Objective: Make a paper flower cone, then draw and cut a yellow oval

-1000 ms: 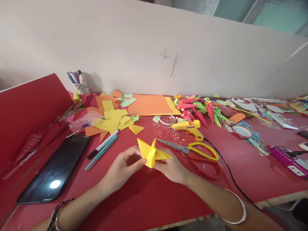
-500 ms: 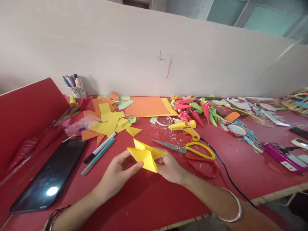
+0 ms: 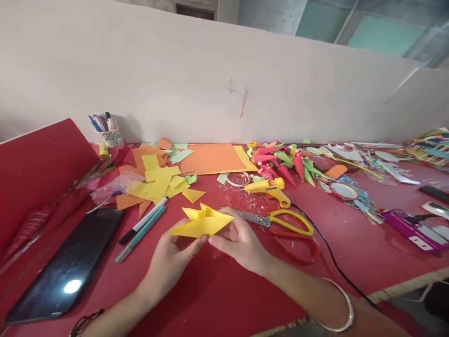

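Note:
A folded yellow paper piece (image 3: 205,224) with several pointed corners is held above the red table, near its front. My left hand (image 3: 171,255) grips its left side, thumb at the lower edge and fingers behind. My right hand (image 3: 242,243) holds the right side, its thumb near the left thumb at the bottom edge. Parts of the fingers are hidden behind the paper. Just beyond my right hand lie scissors (image 3: 289,221) with yellow and red handles. A yellow glue gun (image 3: 268,187) rests behind them.
Yellow paper pieces (image 3: 159,180) and two pens (image 3: 142,229) lie left of centre, beside a black phone (image 3: 66,267). Orange sheets (image 3: 213,158) and coloured paper cones (image 3: 277,159) are at the back. A black cord and a purple power strip (image 3: 414,229) are right.
The yellow paper has turned in my hands, its long lower edge now facing me. My right thumb has come round to the near side, close to the left thumb. The view has shifted slightly.

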The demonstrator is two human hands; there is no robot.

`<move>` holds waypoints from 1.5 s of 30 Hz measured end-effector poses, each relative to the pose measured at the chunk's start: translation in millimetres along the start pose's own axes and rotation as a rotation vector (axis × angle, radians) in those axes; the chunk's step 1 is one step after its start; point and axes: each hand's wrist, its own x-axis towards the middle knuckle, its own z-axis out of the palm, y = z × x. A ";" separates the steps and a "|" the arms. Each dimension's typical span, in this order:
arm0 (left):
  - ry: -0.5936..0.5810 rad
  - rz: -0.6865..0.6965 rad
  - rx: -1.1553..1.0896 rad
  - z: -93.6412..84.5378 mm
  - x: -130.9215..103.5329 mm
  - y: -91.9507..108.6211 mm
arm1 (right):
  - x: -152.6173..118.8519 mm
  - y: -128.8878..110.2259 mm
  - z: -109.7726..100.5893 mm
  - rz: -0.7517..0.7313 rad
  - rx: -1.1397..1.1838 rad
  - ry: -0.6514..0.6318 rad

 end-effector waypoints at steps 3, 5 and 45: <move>-0.030 0.056 -0.041 1.8 -0.3 1.8 | 3.1 1.4 0.4 0.008 0.037 0.035; -0.045 0.061 -0.024 1.8 -1.0 1.6 | 4.9 0.8 0.7 0.006 0.036 0.048; -0.355 -0.036 -0.133 -9.4 -1.2 5.4 | 5.7 -1.5 -9.6 0.036 -0.183 -0.034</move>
